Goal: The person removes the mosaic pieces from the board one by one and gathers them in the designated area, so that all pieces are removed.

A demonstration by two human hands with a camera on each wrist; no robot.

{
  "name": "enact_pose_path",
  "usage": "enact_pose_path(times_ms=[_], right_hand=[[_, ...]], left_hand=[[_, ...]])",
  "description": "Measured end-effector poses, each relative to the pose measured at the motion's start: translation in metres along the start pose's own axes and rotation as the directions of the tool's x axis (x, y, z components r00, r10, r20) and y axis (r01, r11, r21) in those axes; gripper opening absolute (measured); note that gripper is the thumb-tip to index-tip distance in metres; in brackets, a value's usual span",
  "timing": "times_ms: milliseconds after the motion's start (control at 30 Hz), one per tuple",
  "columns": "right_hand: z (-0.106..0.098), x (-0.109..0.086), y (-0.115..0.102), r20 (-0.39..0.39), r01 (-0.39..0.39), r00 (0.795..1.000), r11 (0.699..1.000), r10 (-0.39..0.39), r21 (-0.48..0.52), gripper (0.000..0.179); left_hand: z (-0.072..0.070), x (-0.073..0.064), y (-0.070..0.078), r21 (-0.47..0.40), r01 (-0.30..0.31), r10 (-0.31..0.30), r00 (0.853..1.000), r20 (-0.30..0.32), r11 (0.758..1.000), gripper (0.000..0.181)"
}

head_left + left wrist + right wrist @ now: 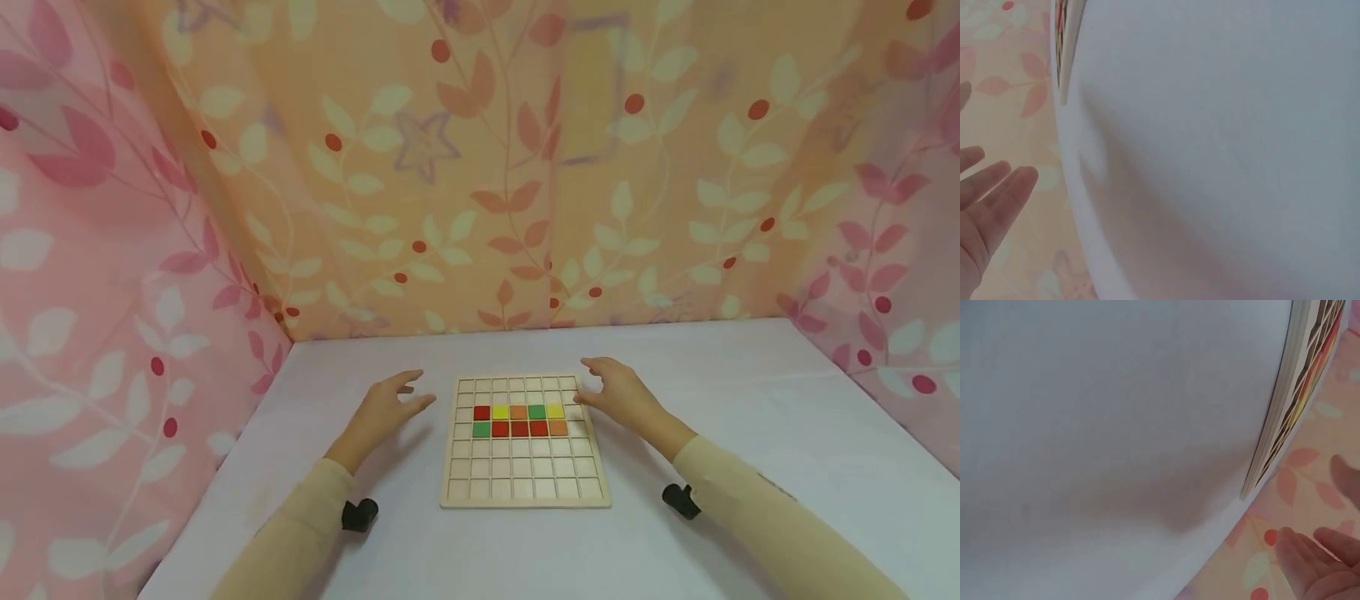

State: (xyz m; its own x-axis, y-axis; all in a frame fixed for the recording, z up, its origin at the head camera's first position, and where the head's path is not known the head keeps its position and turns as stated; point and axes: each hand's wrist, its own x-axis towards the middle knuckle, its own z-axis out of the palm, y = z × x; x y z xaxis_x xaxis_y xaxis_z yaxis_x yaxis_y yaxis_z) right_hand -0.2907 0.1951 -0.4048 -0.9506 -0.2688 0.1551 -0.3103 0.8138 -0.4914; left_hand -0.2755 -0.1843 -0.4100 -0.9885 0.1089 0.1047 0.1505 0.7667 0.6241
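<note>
A square wooden grid board [522, 502] lies flat on the table. Two neighbouring rows of it hold coloured square tiles: the farther row runs red [482, 412], yellow, orange, green, yellow, and the nearer one green [482, 429], several reds, then orange [558, 427]. To the left of the board hovers my left hand [381, 411], fingers spread and holding nothing. My right hand [626, 398] is at the board's right side, also holding nothing; its thumb tip overlaps the board's edge in the head view, and contact cannot be told. Both wrist views show loosely extended fingers.
The table [720, 367] has a white cover. A floral curtain [480, 167] rises behind it, and pink floral cloth [112, 375] hangs at both sides. Black wrist mounts [361, 515] stick out from under both sleeves.
</note>
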Motion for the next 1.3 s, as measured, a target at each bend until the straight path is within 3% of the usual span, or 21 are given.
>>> enact_pose_path(times_ms=[267,433,600,800,900,1133,1300], right_hand=[[0.004,0.001,-0.006,0.047,-0.073,0.997,0.991,0.068,0.113,0.058],[0.008,-0.001,-0.006,0.077,-0.089,0.994,0.98,0.076,0.179,0.056],[0.01,-0.002,-0.006,0.088,-0.116,0.991,0.966,0.099,0.229,0.055],[0.01,-0.003,-0.006,0.099,-0.165,0.985,0.95,0.143,0.267,0.053],[0.01,-0.003,-0.006,0.106,-0.181,0.982,0.945,0.157,0.273,0.051],[0.018,0.002,-0.005,0.149,-0.238,0.968,0.918,0.2,0.316,0.051],[0.018,0.002,-0.009,0.167,-0.229,0.97,0.904,0.179,0.36,0.048]], left_hand=[[0.002,-0.001,0.006,-0.15,0.085,-0.086,0.996,0.0,0.985,0.061],[0.01,0.001,0.005,-0.274,0.152,-0.148,0.988,0.035,0.95,0.061],[0.018,0.004,0.002,-0.327,0.188,-0.186,0.982,0.04,0.926,0.061],[0.024,0.008,0.005,-0.454,0.217,-0.194,0.976,0.099,0.864,0.059],[0.026,0.008,0.008,-0.472,0.235,-0.202,0.972,0.119,0.85,0.058],[0.033,0.006,0.012,-0.46,0.283,-0.24,0.959,0.151,0.842,0.054],[0.035,0.006,0.013,-0.457,0.29,-0.244,0.957,0.16,0.841,0.054]])
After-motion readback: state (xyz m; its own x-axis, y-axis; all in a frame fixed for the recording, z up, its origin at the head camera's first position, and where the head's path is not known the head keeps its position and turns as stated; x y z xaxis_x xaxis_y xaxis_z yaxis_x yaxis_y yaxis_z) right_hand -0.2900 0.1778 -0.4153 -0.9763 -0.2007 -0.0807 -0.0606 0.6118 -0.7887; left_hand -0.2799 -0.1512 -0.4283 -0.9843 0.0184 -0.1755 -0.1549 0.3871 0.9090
